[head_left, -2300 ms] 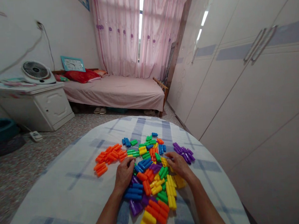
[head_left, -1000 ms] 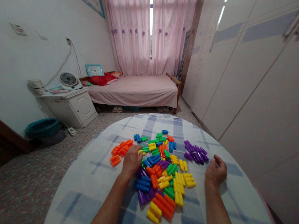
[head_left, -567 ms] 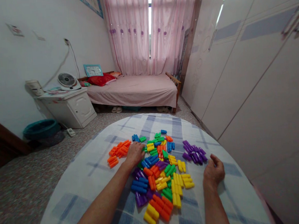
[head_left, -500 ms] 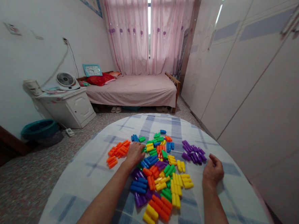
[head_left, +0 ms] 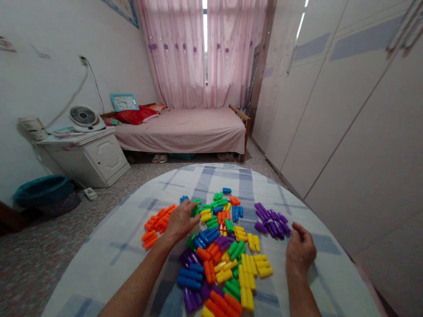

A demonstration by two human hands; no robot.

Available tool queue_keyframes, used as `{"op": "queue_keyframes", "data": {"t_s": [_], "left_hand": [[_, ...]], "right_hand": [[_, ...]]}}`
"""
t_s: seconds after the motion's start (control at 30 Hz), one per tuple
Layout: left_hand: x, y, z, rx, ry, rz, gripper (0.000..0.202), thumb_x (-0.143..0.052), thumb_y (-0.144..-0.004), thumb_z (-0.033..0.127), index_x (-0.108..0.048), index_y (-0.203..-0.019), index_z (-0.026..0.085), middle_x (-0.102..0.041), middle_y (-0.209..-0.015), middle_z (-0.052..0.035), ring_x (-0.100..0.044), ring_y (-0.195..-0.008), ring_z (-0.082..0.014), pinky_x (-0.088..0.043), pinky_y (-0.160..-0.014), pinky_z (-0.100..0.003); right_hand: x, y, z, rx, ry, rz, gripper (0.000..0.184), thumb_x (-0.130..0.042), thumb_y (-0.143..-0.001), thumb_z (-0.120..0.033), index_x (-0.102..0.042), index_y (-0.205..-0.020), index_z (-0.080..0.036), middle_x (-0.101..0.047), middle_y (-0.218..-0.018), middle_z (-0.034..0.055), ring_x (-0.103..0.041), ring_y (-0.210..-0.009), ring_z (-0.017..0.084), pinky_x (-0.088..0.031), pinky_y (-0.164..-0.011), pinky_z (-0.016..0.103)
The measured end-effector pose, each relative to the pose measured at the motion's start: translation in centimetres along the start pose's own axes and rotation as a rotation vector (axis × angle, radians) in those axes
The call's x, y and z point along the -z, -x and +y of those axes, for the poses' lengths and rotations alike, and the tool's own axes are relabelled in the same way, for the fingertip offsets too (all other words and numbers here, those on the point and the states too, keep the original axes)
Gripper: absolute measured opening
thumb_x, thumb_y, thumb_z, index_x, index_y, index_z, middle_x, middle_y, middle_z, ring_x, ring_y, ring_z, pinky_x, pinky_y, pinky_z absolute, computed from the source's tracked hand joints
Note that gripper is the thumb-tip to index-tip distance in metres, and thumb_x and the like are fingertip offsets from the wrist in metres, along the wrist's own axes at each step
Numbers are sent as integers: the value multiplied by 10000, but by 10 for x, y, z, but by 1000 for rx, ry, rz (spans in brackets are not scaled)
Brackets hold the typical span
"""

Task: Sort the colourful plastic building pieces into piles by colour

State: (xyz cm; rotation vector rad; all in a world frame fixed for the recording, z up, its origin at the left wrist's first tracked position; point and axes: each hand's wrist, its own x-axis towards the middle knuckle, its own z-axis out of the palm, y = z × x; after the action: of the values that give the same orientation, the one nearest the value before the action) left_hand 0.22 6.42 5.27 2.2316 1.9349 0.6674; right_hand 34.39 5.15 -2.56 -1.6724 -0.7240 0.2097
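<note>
A mixed pile of coloured plastic tube blocks lies in the middle of a round table under a blue-checked cloth. My left hand lies palm down at the pile's far left edge. Its fingers curl over green and blue blocks, and what they grip is hidden. A sorted cluster of orange blocks lies just left of that hand. My right hand rests on the cloth right of the pile, loosely curled with nothing visible in it. It sits just below a cluster of purple blocks.
A white wardrobe stands close along the table's right side. Beyond the table are a pink bed, a white cabinet with a fan on it, and a teal basin on the floor.
My left hand has crept forward along the pile's left edge to the green and blue blocks. My right hand left the pile's middle and now rests below the purple cluster.
</note>
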Motion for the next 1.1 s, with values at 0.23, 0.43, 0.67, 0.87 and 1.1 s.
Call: {"op": "queue_keyframes", "data": {"t_s": [0.23,0.43,0.67,0.87,1.1], "left_hand": [[-15,-29,14,-7,-12,-32,292,-505,-808,287,-632,-1046,177,-628,-993,-71,-588,-934,-205,-435,-814,-288],[-35,-35,37,-155,-27,-81,276,-503,-818,297,-633,-1045,208,-633,-970,-64,-580,-942,-208,-424,-826,-291],[-41,-42,58,-325,95,-85,262,-483,-869,308,-651,-1031,191,-639,-994,-75,-576,-964,-211,-436,-855,-306],[-67,-75,79,-423,-32,-131,260,-505,-825,155,-650,-1037,197,-616,-1112,-82,-531,-1071,-210,-426,-926,-319],[-87,-98,91,-414,-177,-216,246,-454,-825,86,-671,-924,148,-643,-971,-129,-605,-915,-237,-481,-777,-341]], "right_hand": [[-1,-3,5,-13,9,-27,410,-458,-720,-336,-668,-1020,-151,-671,-1046,107,-578,-999,254,-405,-929,376],[0,-2,3,-21,34,-39,392,-450,-724,-354,-671,-985,-162,-679,-1008,102,-584,-971,255,-420,-890,361],[0,-2,2,-40,27,-49,379,-446,-724,-352,-665,-976,-173,-674,-1009,92,-579,-975,246,-410,-900,351],[1,-1,-2,-46,21,-65,378,-445,-717,-344,-664,-968,-165,-675,-997,97,-584,-967,249,-416,-886,353],[2,-2,-2,-45,23,-71,375,-456,-710,-339,-677,-953,-160,-681,-982,95,-585,-959,254,-422,-881,363]]}}
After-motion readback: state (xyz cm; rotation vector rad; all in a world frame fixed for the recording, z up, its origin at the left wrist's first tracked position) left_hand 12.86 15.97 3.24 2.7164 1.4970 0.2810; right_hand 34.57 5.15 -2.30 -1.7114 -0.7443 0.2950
